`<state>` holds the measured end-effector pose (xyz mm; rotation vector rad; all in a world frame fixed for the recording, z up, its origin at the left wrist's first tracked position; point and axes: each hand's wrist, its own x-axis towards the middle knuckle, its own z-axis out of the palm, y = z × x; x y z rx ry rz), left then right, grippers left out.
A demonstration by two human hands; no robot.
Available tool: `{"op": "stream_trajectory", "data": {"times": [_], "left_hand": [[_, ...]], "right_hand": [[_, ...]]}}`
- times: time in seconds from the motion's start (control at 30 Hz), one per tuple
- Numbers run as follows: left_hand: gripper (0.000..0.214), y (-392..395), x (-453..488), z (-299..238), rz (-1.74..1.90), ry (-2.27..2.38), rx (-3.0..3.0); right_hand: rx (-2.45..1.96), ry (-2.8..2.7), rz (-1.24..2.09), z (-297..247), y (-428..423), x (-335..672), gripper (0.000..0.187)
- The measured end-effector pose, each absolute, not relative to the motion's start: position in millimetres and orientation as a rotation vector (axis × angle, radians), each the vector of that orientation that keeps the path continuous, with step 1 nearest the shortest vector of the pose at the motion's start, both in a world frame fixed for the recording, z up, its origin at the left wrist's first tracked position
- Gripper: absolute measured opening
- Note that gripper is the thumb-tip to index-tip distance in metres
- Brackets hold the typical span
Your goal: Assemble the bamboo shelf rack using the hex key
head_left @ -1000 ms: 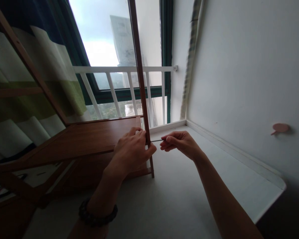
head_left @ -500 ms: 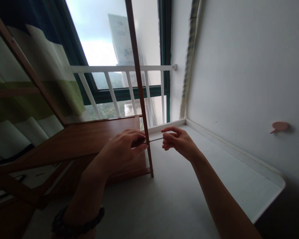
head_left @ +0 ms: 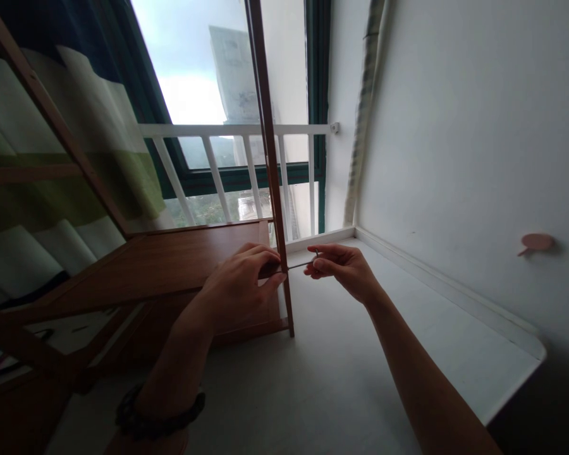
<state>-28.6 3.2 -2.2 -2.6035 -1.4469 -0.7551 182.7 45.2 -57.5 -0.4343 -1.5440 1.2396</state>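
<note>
In the head view my right hand [head_left: 336, 268] is closed, its thumb and fingers pinching a thin dark Allen key [head_left: 301, 265]. The key's long arm reaches left to the upright wooden post [head_left: 275, 208], and its short bent end shows at my fingertips. On the other side of the post my left hand [head_left: 241, 281] is wrapped round a brown wooden crosspiece [head_left: 269, 270], with its thumb and fingertips against the post. The screw head at the key's tip is too small to make out. A brown wooden shelf board [head_left: 184, 253] lies behind my left hand.
The wooden rack stands on a white surface with a raised rim [head_left: 436, 291]. Behind it are a white railing [head_left: 237, 130] and a window. A striped curtain [head_left: 118, 170] hangs at the left. A pink hook [head_left: 537, 241] is on the right wall.
My right fingers have shifted on the Allen key, and its short bent end now shows upright between them. My left hand keeps its hold; the whole view has shifted slightly.
</note>
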Motion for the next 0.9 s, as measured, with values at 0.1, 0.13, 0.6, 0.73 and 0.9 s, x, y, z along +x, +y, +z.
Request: {"op": "stream_trajectory", "data": {"times": [0.1, 0.13, 0.6, 0.73, 0.9], "left_hand": [[0.029, 2.6, -28.8, -3.3, -0.76, -1.451, -2.594], [0.029, 2.6, -28.8, -3.5, -0.76, -1.452, -2.589], [0.027, 2.8, -27.9, -1.1, -0.736, -1.457, -2.623], [0.025, 2.2, -26.9, -0.9, -0.756, -1.434, -2.632], [0.025, 0.4, -26.4, -1.9, -0.758, -1.47, -2.583]], "right_hand": [[-0.426, -1.548, 1.22, -58.8, 46.1, 183.0, 0.037], [-0.448, -1.547, 1.195, -59.4, 46.4, 182.6, 0.036], [-0.692, -1.604, 1.367, -46.4, 30.8, 177.3, 0.038], [-0.676, -1.433, 1.711, -46.3, 30.3, 173.4, 0.035], [-0.669, -1.365, 1.78, -46.5, 32.3, 172.7, 0.033]]}}
